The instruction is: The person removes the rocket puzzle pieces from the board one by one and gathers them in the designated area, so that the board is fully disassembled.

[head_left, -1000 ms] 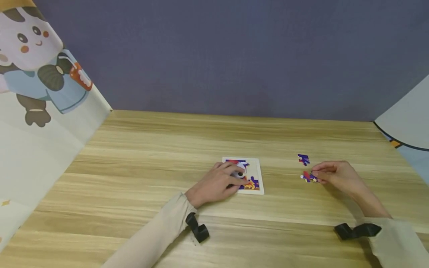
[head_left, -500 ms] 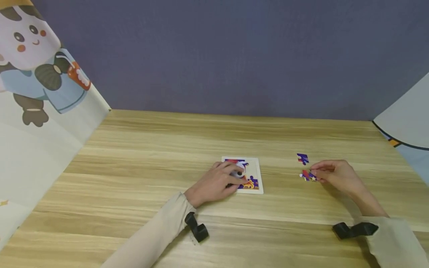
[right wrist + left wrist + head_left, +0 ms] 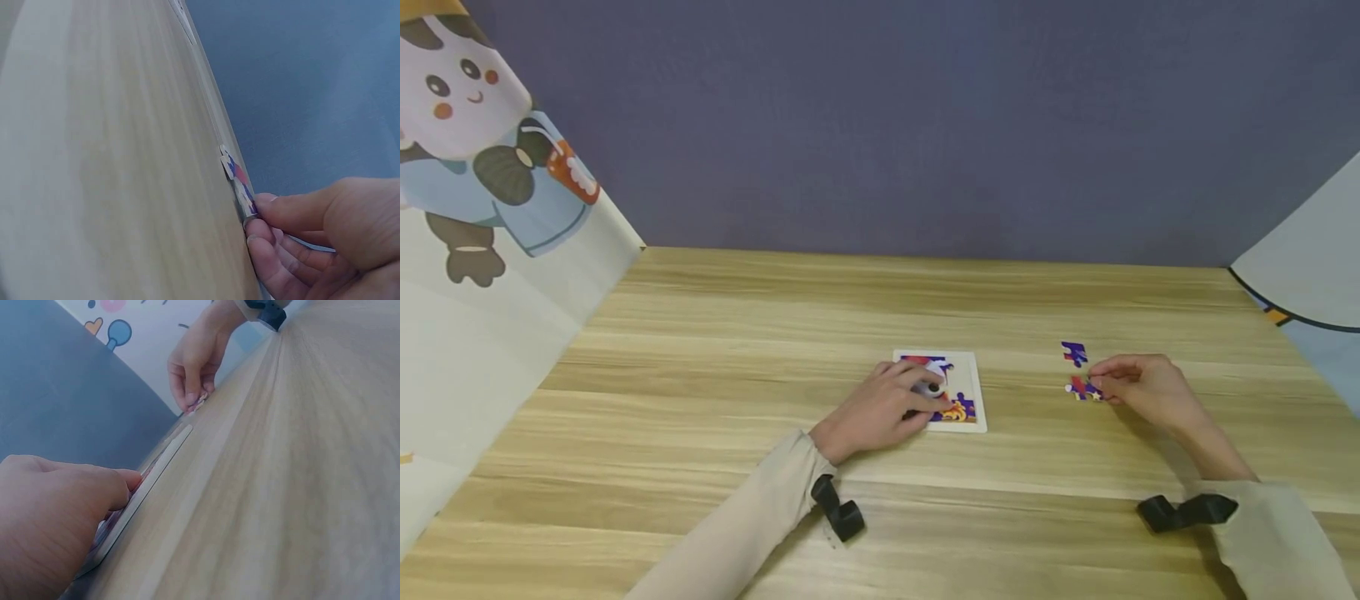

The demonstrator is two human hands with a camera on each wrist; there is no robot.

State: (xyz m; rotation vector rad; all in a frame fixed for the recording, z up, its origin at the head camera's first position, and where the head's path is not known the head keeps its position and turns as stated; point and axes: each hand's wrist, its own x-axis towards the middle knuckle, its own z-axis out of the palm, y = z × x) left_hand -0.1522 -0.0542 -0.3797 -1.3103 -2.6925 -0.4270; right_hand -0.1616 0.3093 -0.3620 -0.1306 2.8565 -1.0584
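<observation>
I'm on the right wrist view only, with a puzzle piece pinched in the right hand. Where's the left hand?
Observer: In the head view, the left hand lies over the left part of the puzzle tray.
Operator: Any other loose piece near mine?
Observer: Yes, a second loose piece lies on the table, farther from the person than the pinched piece.
Operator: Which part of the tray looks bare?
Observer: Its upper right part, seen from the head.
</observation>
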